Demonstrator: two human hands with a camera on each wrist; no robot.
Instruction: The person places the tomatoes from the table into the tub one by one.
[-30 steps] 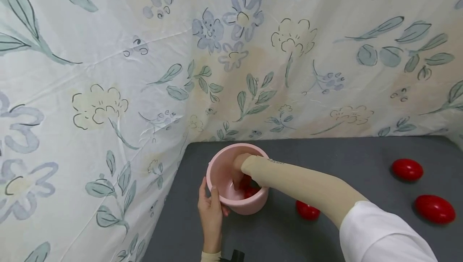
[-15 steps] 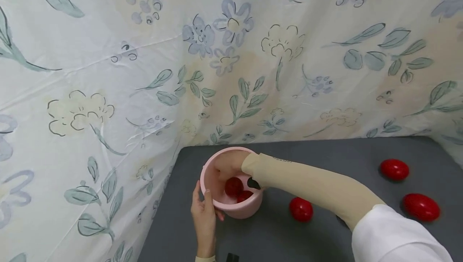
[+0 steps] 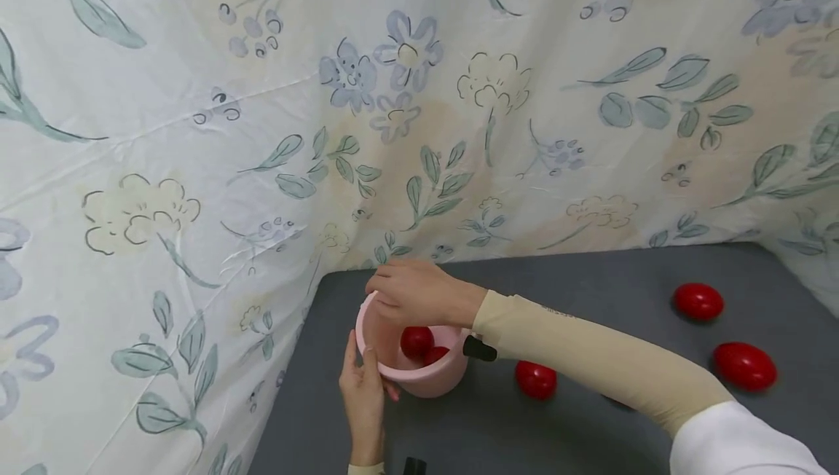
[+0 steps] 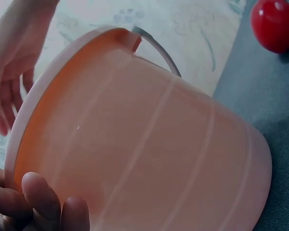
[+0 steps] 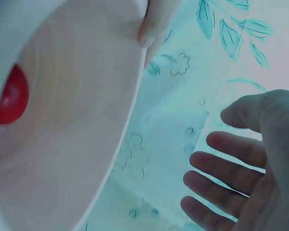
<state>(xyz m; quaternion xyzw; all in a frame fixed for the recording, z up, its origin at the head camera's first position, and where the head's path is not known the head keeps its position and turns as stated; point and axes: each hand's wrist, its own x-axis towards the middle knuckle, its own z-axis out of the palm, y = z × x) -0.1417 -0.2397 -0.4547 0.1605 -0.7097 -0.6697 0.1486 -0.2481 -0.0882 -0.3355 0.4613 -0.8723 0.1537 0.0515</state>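
Note:
A pink plastic bucket stands tilted on the dark table, its mouth toward me. My left hand grips its near left rim, with thumb and fingers on either side of the wall. Two shiny red egg-shaped objects lie inside the bucket. Over the bucket's mouth is my right hand, holding nothing; in the right wrist view its fingers spread loosely beside the rim. The left wrist view shows the bucket's ribbed outer wall and part of its handle.
On the table, another red egg-shaped object lies just right of the bucket, under the right forearm. Two more, one far and one nearer, lie farther right. A floral cloth hangs behind and to the left.
My right hand has come up out of the bucket to above its rim, leaving the red objects inside. The left hand keeps its grip; the view has shifted slightly.

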